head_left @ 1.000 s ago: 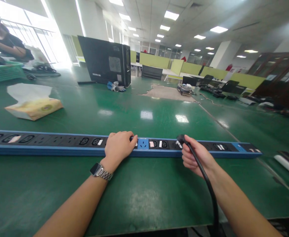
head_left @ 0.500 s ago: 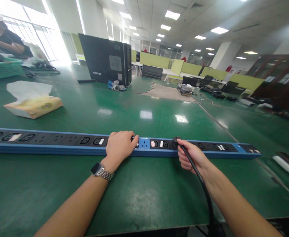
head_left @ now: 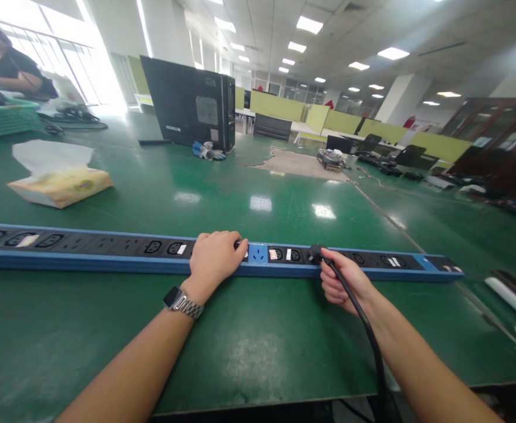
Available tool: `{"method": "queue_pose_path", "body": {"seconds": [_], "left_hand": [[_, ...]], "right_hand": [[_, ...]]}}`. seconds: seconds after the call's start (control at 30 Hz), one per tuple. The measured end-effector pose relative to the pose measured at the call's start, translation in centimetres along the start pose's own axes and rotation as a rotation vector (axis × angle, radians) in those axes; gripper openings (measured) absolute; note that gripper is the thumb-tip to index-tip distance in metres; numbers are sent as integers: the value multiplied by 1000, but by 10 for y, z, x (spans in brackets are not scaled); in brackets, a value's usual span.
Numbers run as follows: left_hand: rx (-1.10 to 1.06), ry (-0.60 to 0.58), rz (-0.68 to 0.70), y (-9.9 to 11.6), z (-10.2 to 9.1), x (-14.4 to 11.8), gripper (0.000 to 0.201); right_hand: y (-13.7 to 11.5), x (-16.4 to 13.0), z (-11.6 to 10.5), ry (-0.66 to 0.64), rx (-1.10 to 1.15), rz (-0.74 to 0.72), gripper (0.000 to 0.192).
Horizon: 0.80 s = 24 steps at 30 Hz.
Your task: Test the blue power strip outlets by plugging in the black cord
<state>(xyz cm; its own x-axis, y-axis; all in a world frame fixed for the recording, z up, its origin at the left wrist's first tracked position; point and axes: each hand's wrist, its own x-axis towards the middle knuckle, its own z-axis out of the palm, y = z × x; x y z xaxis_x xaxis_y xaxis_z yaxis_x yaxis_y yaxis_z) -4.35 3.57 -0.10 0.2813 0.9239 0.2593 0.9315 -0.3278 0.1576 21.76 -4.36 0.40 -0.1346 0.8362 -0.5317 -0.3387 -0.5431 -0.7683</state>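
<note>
A long blue and black power strip (head_left: pixel 222 269) lies across the table, with rows of sockets along its top. My left hand (head_left: pixel 217 254) is closed over its middle, just left of a blue socket (head_left: pixel 258 254); the fingertips are partly hidden. Farther right, my right hand (head_left: pixel 343 276) grips a black plug (head_left: pixel 315 254) by its cable end. The plug is at the strip's top face, tilted; whether its pins sit in a socket I cannot tell. From it a thick black cable (head_left: pixel 366 329) runs down past my right forearm and over the table's near edge.
On the green table (head_left: pixel 258 341) stand a tissue pack (head_left: pixel 64 185) at left and a black computer case (head_left: pixel 191 106) farther back, with gloves (head_left: pixel 208 151) beside it. A person (head_left: pixel 9 73) is behind a green basket (head_left: pixel 6 119). Dark and white items (head_left: pixel 513 302) lie at right.
My right hand and the plug have shifted slightly to the right, and more of the plug's body shows. My left hand keeps its place on the strip.
</note>
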Motion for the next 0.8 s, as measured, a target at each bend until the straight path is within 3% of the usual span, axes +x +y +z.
{"method": "queue_pose_path", "body": {"seconds": [0.43, 0.6, 0.7, 0.8], "left_hand": [[17, -20, -8, 2, -3, 1, 45], [21, -35, -5, 2, -3, 1, 45], [15, -29, -6, 2, -3, 1, 45], [18, -30, -5, 2, -2, 2, 45]], "right_hand": [[17, 4, 13, 139, -92, -28, 48], [-13, -40, 23, 95, -23, -403, 42], [-40, -67, 6, 128, -46, -507, 33], [-55, -73, -37, 202, -44, -358, 37]]}}
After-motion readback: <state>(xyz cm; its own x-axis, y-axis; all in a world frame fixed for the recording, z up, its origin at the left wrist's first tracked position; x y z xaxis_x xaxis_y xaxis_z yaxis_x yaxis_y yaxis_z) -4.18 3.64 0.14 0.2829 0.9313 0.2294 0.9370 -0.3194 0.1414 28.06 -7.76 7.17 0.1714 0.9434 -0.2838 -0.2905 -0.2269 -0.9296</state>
